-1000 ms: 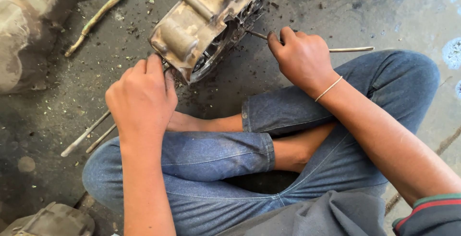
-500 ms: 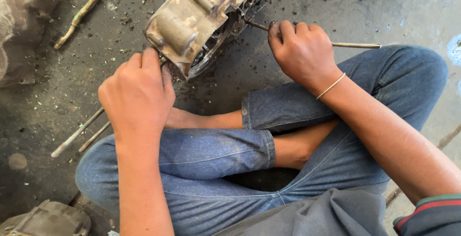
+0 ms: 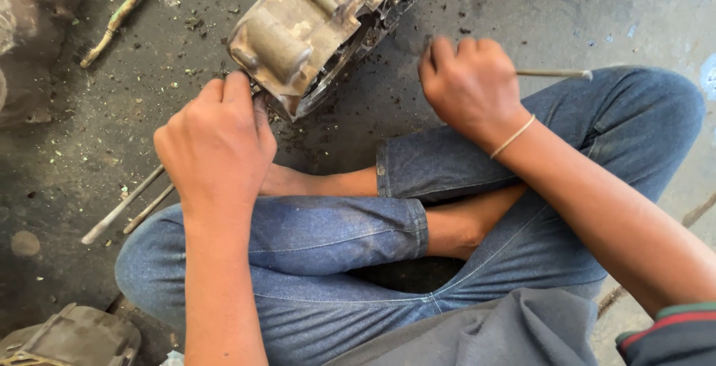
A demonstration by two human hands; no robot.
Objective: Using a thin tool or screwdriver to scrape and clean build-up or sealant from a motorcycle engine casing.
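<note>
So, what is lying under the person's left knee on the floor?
Two thin metal rods run out from under the left knee across the dirty floor. Their inner ends are covered by the jeans, so their full length cannot be seen.

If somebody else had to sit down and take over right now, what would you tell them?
Left hand: closed on the near edge of the dirty metal engine case, steadying it on the floor.
Right hand: fist shut around a thin metal rod, grip firm, tip pointing at the case's open side; the tip is hidden.
Two more rods lie on the floor by the left knee.
Done: grit lies scattered around the case.
Left: the case is still grimy.
</note>
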